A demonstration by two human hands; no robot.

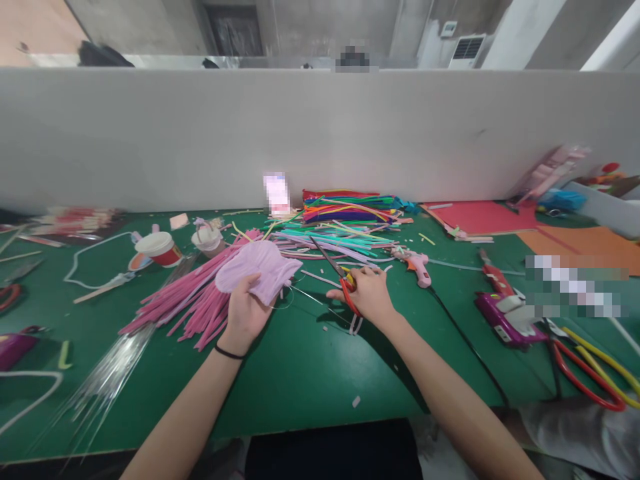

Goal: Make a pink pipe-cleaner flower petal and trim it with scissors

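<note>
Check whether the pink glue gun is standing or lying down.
Lying down: the glue gun shows its side profile on the green table.

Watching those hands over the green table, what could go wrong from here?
The scissors in the right hand point toward loose stems and might snag them. Swung left, they could nick the lilac piece in the left hand. The pink glue gun lies near the right hand; if hot, it might burn.

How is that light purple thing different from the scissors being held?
The light purple piece is pale; the scissors have dark blades and red and yellow handles. The piece is broad, the scissors long and thin. The left hand holds the piece; the right hand holds the scissors. Both are over the green table.
</note>
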